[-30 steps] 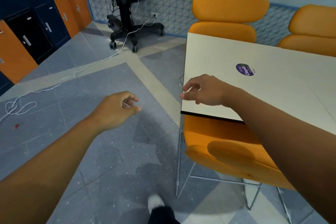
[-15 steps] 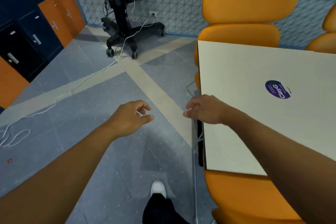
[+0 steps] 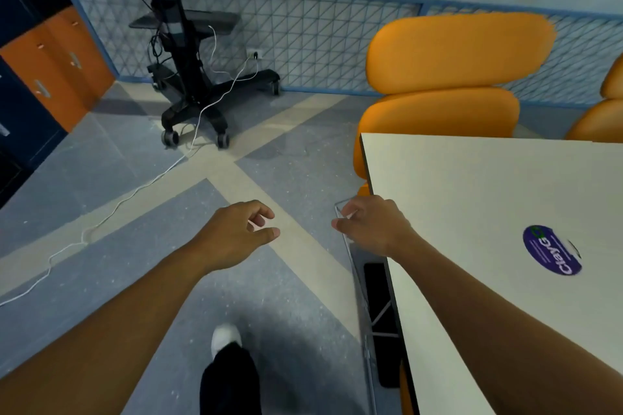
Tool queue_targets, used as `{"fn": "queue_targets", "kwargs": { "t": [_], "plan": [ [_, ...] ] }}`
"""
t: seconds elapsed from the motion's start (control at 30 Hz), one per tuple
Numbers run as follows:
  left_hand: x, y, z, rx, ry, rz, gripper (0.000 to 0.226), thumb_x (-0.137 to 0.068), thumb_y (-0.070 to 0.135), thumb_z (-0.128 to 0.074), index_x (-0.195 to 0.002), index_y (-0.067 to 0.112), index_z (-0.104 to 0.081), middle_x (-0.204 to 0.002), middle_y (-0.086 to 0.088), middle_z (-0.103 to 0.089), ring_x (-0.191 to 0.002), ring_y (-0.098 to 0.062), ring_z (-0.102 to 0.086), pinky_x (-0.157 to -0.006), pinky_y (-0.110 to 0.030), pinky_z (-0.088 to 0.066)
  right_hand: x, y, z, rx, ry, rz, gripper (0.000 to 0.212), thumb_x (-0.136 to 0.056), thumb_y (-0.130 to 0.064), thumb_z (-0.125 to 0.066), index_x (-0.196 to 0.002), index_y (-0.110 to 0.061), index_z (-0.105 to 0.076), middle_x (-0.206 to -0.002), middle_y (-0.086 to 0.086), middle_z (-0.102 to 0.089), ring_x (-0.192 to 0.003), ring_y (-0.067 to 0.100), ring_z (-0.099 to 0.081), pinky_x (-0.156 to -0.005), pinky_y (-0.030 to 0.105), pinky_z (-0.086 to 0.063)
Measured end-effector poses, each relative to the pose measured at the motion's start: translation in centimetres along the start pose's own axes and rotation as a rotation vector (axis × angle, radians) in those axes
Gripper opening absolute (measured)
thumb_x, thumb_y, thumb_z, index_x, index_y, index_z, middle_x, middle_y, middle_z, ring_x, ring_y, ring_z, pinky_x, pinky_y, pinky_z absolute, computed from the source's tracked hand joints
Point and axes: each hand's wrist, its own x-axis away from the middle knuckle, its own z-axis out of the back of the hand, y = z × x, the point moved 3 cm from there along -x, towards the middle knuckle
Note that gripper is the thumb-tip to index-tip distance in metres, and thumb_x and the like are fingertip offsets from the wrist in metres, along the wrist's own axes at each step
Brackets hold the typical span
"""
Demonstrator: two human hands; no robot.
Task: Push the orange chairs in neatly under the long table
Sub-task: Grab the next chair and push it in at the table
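The long pale table (image 3: 478,199) fills the right side, with a purple round sticker (image 3: 552,250) on its top. An orange chair (image 3: 448,77) stands at the far end of the table, its back above the tabletop and its seat partly under it. A second orange chair (image 3: 600,111) shows at the right edge. A sliver of a near orange chair (image 3: 406,391) and its wire frame peek out below the table's left edge. My right hand (image 3: 371,226) hovers by the table's left edge, fingers loosely curled, holding nothing. My left hand (image 3: 236,232) hangs over the floor, loosely curled and empty.
A black wheeled screen stand (image 3: 192,84) stands at the back left, and a white cable (image 3: 111,212) trails from it across the grey floor. Orange and dark blue lockers (image 3: 50,67) line the left wall. My white shoe (image 3: 224,337) steps forward below.
I have walked forward along the table's end. The near orange chair has slid almost out of sight under the table, and the far chair looms closer. Both hands stay empty.
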Motion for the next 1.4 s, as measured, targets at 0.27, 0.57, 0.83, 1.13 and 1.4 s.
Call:
{"fn": "queue_targets", "kwargs": {
  "t": [0.27, 0.57, 0.83, 1.13, 1.4],
  "plan": [
    [-17.7, -1.6, 7.8, -0.041, -0.074, -0.103, 0.031, -0.09, 0.039, -0.064, -0.117, 0.024, -0.059, -0.114, 0.003, -0.06, -0.1, -0.014, -0.057, -0.077, -0.025, -0.045, -15.1, -4.2, 1.9, -0.064, 0.095, -0.117, 0.045, -0.091, -0.051, -0.066, -0.125, -0.022, -0.065, -0.122, 0.001, -0.069, -0.107, 0.021, -0.064, -0.094, 0.04, -0.054],
    [-35.4, 1.0, 16.6, -0.092, -0.151, -0.252, 0.03, -0.088, 0.041, -0.067, -0.115, 0.028, -0.061, -0.109, 0.005, -0.061, -0.095, -0.01, -0.058, -0.08, -0.029, -0.047, -29.2, -11.9, 8.5, 0.042, 0.292, -0.158, 0.038, -0.088, -0.054, -0.066, -0.115, -0.028, -0.069, -0.109, -0.005, -0.073, -0.102, 0.022, -0.065, -0.084, 0.037, -0.056],
    [-48.5, 6.4, 18.2, -0.136, -0.219, -0.378, 0.029, -0.088, 0.039, -0.067, -0.113, 0.026, -0.063, -0.109, 0.004, -0.062, -0.093, -0.008, -0.057, -0.077, -0.024, -0.041, -37.9, -11.3, 18.6, 0.081, 0.55, -0.24, 0.039, -0.088, -0.062, -0.06, -0.105, -0.029, -0.072, -0.104, -0.005, -0.073, -0.102, 0.022, -0.065, -0.082, 0.036, -0.055],
    [-64.5, 16.4, 16.7, -0.198, -0.28, -0.521, 0.029, -0.088, 0.04, -0.067, -0.114, 0.028, -0.062, -0.109, 0.007, -0.06, -0.092, -0.002, -0.055, -0.07, -0.014, -0.04, -46.4, -2.0, 30.2, -0.044, 0.946, -0.541, 0.052, -0.087, -0.069, -0.055, -0.083, -0.018, -0.067, -0.084, 0.004, -0.069, -0.083, 0.028, -0.061, -0.053, 0.027, -0.031],
    [-74.8, 27.3, 14.2, -0.236, -0.326, -0.678, 0.03, -0.086, 0.042, -0.068, -0.113, 0.03, -0.061, -0.109, 0.009, -0.062, -0.095, -0.004, -0.057, -0.08, -0.024, -0.044, -52.4, 3.4, 35.5, -0.009, 0.964, -0.651, 0.06, -0.089, -0.066, -0.056, -0.123, -0.017, -0.062, -0.124, 0.005, -0.064, -0.113, 0.03, -0.056, -0.072, 0.037, -0.037]
  ]
}}
